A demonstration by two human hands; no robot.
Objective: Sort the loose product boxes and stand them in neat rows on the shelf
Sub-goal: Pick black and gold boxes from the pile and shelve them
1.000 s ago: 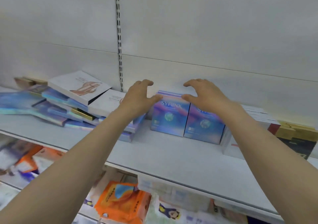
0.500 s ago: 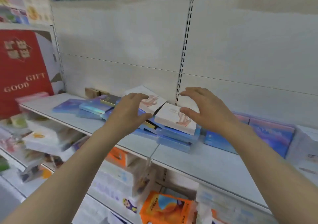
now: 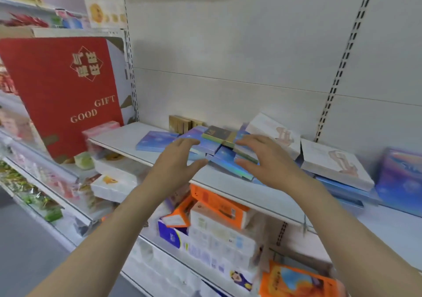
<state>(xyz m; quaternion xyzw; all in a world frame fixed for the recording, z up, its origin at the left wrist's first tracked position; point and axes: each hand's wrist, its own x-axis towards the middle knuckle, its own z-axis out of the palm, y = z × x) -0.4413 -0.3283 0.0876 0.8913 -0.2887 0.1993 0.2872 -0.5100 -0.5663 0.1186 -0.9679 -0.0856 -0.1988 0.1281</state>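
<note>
I see the flat, glossy blue cardboard boxes (image 3: pixel 206 146) lying jumbled on the white shelf (image 3: pixel 127 136), a dark gold-edged box (image 3: pixel 218 134) on top. My left hand (image 3: pixel 175 159) and right hand (image 3: pixel 258 157) hover spread, gripping nothing. They look light, stiff and slippery; I'd clamp opposite edges.

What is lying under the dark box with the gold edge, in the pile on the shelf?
The dark box with the gold edge lies on flat shiny blue boxes, stacked crookedly. The right hand covers part of the stack, so their number is unclear.
</note>
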